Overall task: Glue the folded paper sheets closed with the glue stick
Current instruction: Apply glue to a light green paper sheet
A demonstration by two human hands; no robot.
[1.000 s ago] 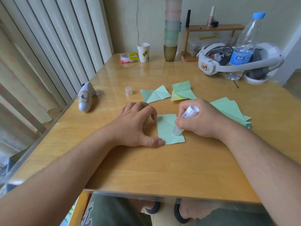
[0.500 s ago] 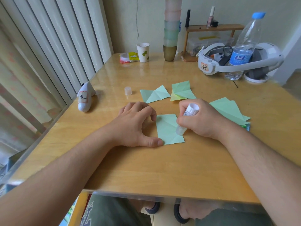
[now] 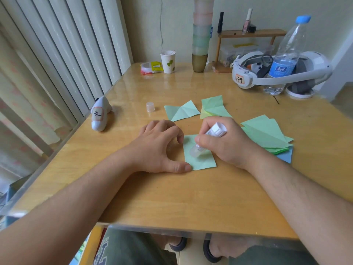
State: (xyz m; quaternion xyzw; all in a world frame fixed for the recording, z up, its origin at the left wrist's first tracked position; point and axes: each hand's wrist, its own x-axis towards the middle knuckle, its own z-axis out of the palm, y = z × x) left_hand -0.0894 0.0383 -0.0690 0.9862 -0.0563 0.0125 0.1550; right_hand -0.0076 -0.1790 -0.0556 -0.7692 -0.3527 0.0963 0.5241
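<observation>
Glossy yellow wood, that table [image 3: 191, 197], under a clear cover; pale vertical blinds [image 3: 63, 54] along its left edge, cream wall behind. Mid-table lies the green folded sheet [image 3: 202, 162]; the left hand [image 3: 160, 148] pins its left edge, thumb on the near corner, fingers curled; the right hand [image 3: 223, 144] grips the glue stick [image 3: 207, 139], tip down on the paper; more green sheets [image 3: 267, 134] toward the right edge; the cap [image 3: 150, 107] stands toward the far left.
</observation>
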